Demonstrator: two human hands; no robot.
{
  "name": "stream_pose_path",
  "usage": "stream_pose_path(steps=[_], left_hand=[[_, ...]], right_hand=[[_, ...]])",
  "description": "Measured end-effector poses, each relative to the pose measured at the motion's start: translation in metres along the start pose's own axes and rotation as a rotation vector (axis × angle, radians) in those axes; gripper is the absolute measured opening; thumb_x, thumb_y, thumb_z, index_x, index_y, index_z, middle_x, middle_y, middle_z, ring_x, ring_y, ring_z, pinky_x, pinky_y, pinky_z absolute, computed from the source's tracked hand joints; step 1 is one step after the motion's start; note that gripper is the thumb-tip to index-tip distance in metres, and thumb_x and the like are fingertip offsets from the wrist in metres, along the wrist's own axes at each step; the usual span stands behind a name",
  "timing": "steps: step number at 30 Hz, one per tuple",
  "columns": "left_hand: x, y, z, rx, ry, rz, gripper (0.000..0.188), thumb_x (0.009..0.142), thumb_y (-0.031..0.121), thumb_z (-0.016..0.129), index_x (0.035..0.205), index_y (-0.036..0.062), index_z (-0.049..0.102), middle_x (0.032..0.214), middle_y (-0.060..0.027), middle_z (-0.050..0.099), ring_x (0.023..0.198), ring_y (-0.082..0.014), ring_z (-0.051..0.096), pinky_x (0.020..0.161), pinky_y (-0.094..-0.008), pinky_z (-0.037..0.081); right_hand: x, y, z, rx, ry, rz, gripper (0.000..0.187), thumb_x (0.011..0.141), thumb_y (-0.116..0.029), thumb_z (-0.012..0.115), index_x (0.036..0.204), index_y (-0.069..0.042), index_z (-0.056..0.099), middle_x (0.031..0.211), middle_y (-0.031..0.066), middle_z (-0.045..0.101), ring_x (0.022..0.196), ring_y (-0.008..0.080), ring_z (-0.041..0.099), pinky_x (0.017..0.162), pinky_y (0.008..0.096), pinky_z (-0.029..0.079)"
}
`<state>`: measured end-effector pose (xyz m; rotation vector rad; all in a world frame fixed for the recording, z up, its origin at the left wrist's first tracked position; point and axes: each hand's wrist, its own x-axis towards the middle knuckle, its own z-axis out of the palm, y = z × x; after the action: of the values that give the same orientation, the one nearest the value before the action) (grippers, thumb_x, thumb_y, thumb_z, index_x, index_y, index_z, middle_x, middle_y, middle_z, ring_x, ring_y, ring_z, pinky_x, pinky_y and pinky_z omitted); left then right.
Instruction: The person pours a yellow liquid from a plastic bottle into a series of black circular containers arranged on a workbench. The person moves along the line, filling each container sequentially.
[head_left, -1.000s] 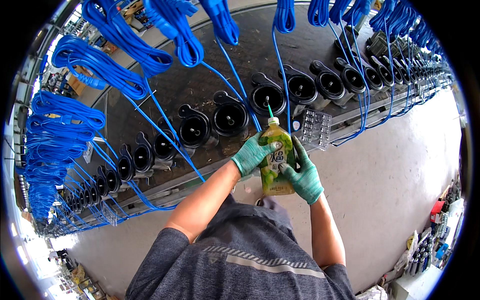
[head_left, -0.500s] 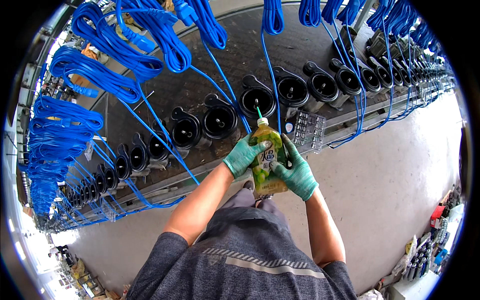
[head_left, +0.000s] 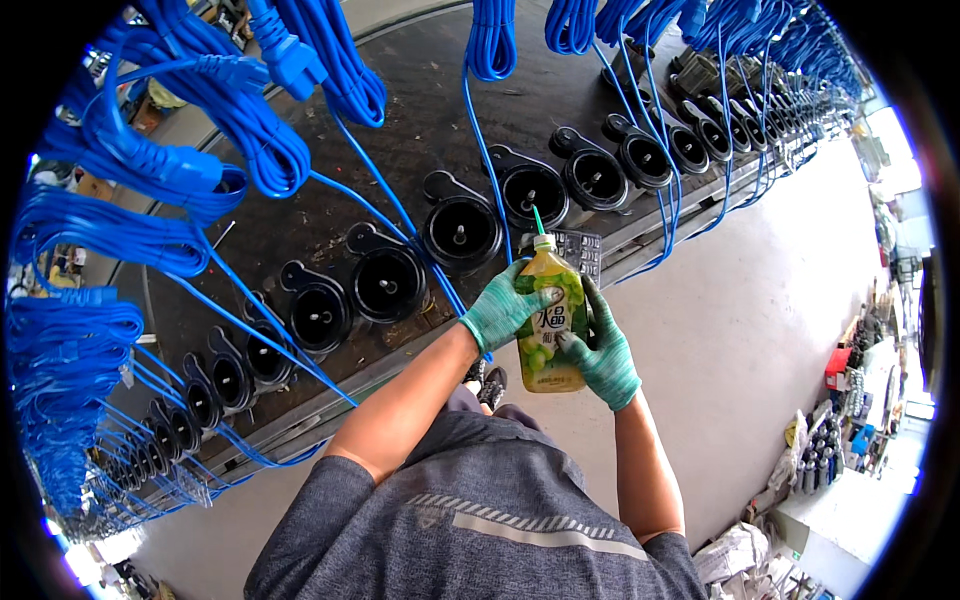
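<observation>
My left hand and my right hand, both in green knit gloves, grip a clear plastic drink bottle from its two sides. It has a green grape label and a pale cap with a thin green nozzle. The bottle leans away from me, its nozzle tip over the near part of a round black cup-shaped housing. A metal pin stands in the middle of that cup. Beyond the bottle's neck lies a clear blister tray of small parts, partly covered by it.
Similar black housings run in a long row along the edge of a dark workbench. Coiled blue power cords hang above, their leads slanting down across the row. Boxes and goods stand on the floor at the right.
The bottle, held in both hands, has moved from one black housing to the neighbouring one on its right. My body and the view have shifted right along the bench with it.
</observation>
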<state>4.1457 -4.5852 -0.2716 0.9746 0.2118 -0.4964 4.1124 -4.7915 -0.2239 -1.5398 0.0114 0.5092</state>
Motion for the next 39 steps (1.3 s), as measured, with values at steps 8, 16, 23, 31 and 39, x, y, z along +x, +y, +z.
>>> stream_pose_path(steps=[8,16,23,31,39], left_hand=[[0.014,-0.003,-0.001,-0.160,0.013,-0.086,0.048,0.096,0.012,0.079,0.138,0.0047,0.057,0.122,-0.0079,0.072,0.109,-0.0188,0.072,0.092,-0.0350,0.063],[0.018,-0.011,0.006,-0.155,0.060,-0.036,0.047,0.092,0.016,0.084,0.129,0.0071,0.057,0.118,-0.0059,0.072,0.104,-0.0163,0.072,0.088,-0.0333,0.062],[0.044,-0.019,0.031,0.073,0.063,0.056,0.063,0.093,0.014,0.082,0.146,0.0040,0.049,0.134,-0.0079,0.066,0.121,-0.0178,0.065,0.104,-0.0345,0.056],[0.092,-0.016,0.088,0.121,0.122,-0.016,0.067,0.093,0.022,0.083,0.148,0.0025,0.050,0.131,-0.0093,0.068,0.117,-0.0173,0.067,0.100,-0.0345,0.058],[0.122,-0.035,0.103,-0.031,0.200,0.006,0.048,0.097,0.018,0.077,0.140,0.0041,0.058,0.123,-0.0085,0.072,0.106,-0.0181,0.073,0.091,-0.0338,0.063]], right_hand=[[0.013,-0.040,0.000,-0.118,0.047,0.168,0.087,0.090,-0.006,0.072,0.167,-0.017,0.034,0.131,0.0127,0.069,0.115,0.0153,0.066,0.100,0.0328,0.056],[0.019,-0.038,-0.014,-0.113,-0.003,0.166,0.087,0.091,-0.009,0.075,0.167,-0.015,0.033,0.134,0.0128,0.067,0.117,0.0167,0.066,0.100,0.0338,0.056],[0.025,-0.005,-0.061,-0.020,-0.059,0.019,0.092,0.091,-0.011,0.075,0.169,-0.015,0.026,0.142,0.0127,0.064,0.124,0.0163,0.062,0.105,0.0337,0.053],[0.045,-0.018,-0.134,0.038,-0.089,0.028,0.090,0.091,-0.006,0.072,0.169,-0.014,0.027,0.144,0.0128,0.063,0.122,0.0166,0.062,0.105,0.0335,0.052],[0.074,-0.043,-0.173,-0.083,-0.167,0.109,0.086,0.089,-0.005,0.071,0.166,-0.016,0.035,0.140,0.0102,0.066,0.118,0.0130,0.063,0.101,0.0307,0.054]])
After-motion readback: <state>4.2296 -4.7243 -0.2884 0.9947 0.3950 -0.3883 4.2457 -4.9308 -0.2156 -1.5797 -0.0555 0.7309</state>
